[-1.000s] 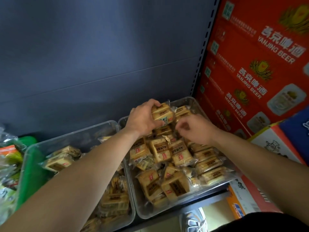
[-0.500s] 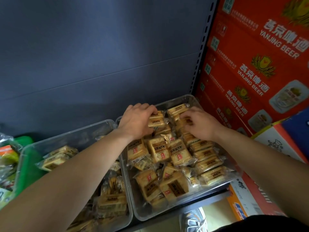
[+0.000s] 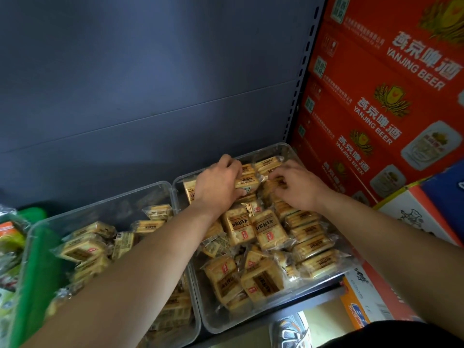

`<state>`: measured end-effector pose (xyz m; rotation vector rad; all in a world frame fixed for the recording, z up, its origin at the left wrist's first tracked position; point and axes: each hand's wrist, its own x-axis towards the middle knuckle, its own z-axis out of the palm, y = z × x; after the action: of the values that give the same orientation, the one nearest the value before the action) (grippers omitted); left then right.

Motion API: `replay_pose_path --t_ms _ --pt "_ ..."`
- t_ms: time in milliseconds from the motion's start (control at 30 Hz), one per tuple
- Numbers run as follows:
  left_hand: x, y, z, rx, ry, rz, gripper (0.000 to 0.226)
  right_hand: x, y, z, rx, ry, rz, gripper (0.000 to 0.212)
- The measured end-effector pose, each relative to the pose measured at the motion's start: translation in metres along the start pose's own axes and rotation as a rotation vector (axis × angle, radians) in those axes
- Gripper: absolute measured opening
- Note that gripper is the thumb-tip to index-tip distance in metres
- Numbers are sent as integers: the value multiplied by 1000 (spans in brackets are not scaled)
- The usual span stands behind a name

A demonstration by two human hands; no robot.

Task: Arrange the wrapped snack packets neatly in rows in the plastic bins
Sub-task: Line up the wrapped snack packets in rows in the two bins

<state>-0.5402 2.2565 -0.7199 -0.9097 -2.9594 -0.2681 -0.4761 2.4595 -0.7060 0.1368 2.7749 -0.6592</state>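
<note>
Head view: both arms are reaching into the right-hand clear plastic bin (image 3: 288, 149) on the shelf (image 3: 303, 304). The left hand (image 3: 218, 183) is curling fingers and thumb round a cracker packet (image 3: 248, 181) at the bin's far end, gripping it. The right hand (image 3: 300, 188) is sitting just beside it, fingers bent down onto the far packets; I cannot tell whether it is pinching one. Along this bin's right side a row of packets (image 3: 310, 238) is standing on edge, while loose packets (image 3: 251, 228) are lying flat and jumbled in the middle and front. The left clear bin (image 3: 100, 200) is holding another untidy heap (image 3: 82, 248) under the left forearm. Red Yanjing Beer cartons (image 3: 376, 101) are stacked at the right, a green bin (image 3: 37, 262) at the left.
</note>
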Motion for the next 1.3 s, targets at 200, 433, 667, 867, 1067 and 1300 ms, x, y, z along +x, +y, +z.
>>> replay_pose_path --t_ms 200,433,667,867,1067,1300 --pt "2 -13 -17 91 -126 147 40 -3 -1 2 -38 -18 -2 48" --pt "4 -11 -20 -35 -214 61 31 -4 -6 2 -37 -10 17 47" --pt "6 -1 -14 -18 -220 32 31 -4 -13 0 -110 -34 20 48" --pt "-14 -10 -67 -46 -212 -2 43 -11 -59 -24 -222 -17 -39 45" --pt "-98 -57 -137 -38 -268 -175 47 -41 -161 -37 -212 14 -211 48" --pt "-222 -125 -159 -76 -283 -468 65 -71 -251 13 -238 -70 -364 51"
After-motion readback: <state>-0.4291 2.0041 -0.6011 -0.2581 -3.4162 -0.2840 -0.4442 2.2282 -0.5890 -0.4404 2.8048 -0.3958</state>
